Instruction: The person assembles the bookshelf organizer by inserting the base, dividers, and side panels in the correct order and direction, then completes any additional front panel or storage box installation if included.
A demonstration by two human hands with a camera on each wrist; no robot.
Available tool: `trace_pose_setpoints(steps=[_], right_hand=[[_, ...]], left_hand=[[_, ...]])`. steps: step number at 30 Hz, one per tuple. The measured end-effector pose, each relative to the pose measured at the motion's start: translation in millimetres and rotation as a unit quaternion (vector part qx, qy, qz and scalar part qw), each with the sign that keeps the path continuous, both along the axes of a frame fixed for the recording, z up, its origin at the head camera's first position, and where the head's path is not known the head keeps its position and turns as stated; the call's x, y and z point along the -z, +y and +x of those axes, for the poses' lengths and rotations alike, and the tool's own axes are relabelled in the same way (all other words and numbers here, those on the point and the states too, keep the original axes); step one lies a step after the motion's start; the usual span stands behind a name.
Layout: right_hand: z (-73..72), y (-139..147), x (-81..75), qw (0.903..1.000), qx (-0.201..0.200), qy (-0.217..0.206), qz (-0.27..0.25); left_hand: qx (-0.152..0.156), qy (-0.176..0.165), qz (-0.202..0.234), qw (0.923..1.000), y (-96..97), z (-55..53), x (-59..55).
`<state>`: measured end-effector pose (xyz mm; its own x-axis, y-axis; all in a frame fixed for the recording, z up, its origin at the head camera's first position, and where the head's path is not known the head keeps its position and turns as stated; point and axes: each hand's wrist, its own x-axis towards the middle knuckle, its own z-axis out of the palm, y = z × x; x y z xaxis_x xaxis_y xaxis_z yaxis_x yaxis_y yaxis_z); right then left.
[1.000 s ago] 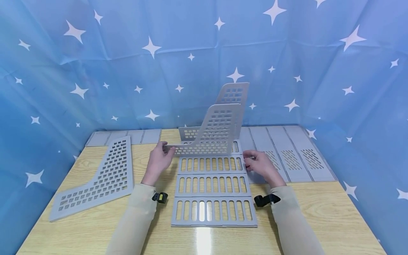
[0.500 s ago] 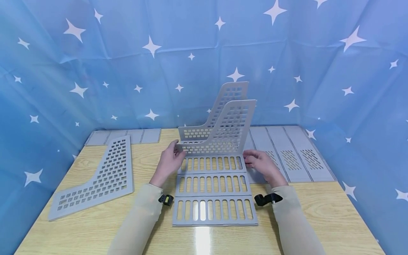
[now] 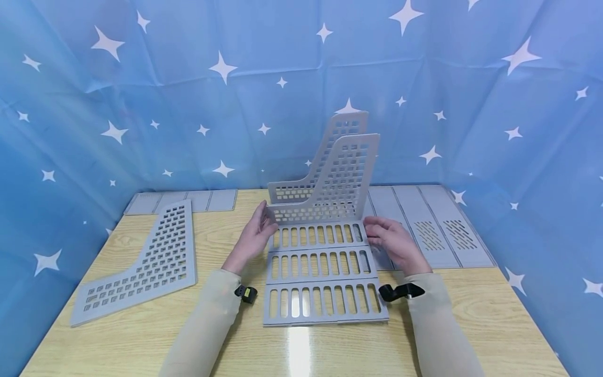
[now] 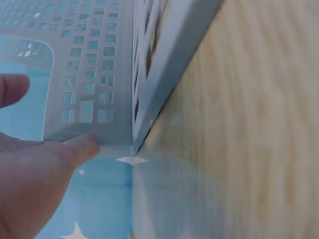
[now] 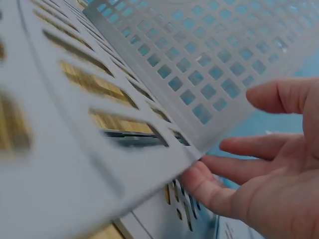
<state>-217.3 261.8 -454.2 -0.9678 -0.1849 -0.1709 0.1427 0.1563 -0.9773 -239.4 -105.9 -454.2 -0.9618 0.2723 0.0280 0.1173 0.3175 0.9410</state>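
Observation:
A grey slatted base (image 3: pixel 323 264) lies in front of me, hinged in strips. Two L-shaped perforated side panels stand upright along its far part: a front panel (image 3: pixel 346 175) and a back panel (image 3: pixel 287 191) behind it. My left hand (image 3: pixel 253 233) is at the front panel's left end. In the left wrist view, one extended finger (image 4: pixel 82 148) touches the panel's end edge, while another is held apart above it. My right hand (image 3: pixel 394 242) is beside the base's right edge. Its lower fingertips (image 5: pixel 197 172) touch the corner where base and panel meet, its thumb standing apart.
A matching perforated L-shaped panel (image 3: pixel 146 262) lies flat at the left. Grey flat boards (image 3: pixel 424 225) with slanted slots lie at the right, under the right hand. More grey boards (image 3: pixel 181 201) lie at the back left. A starry curtain surrounds the table.
The front panel has slid right and now stands more upright at its place on the base. My left hand has followed it right. The base has shifted slightly right and away.

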Motion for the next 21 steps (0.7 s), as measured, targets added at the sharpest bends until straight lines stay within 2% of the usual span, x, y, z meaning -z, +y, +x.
trace_pose_setpoints(steps=[5, 10, 14, 17, 21], right_hand=[[-0.1, -1.5, 1.3, 0.9998, 0.006, 0.014, -0.014], [0.2, -1.6, 1.8, 0.9989, 0.005, 0.029, -0.037], [-0.2, -0.4, 2.8, 0.9979, -0.001, 0.022, -0.061], [-0.1, 1.4, 4.1, 0.998, -0.004, 0.014, -0.061], [1.2, 4.6, 5.5, 0.9994, -0.012, 0.03, 0.01]], left_hand=[[0.008, -0.018, 0.037, 0.9991, -1.6, -6.8, 4.4], [0.008, -0.012, 0.04, 0.9991, -2.3, -14.9, 4.5], [0.016, -0.009, 0.042, 0.999, -3.4, -20.3, 4.5], [0.01, -0.007, 0.012, 0.9999, -4.2, -18.8, 1.6], [-0.01, 0.003, -0.072, 0.9973, -12.5, -8.9, -5.8]])
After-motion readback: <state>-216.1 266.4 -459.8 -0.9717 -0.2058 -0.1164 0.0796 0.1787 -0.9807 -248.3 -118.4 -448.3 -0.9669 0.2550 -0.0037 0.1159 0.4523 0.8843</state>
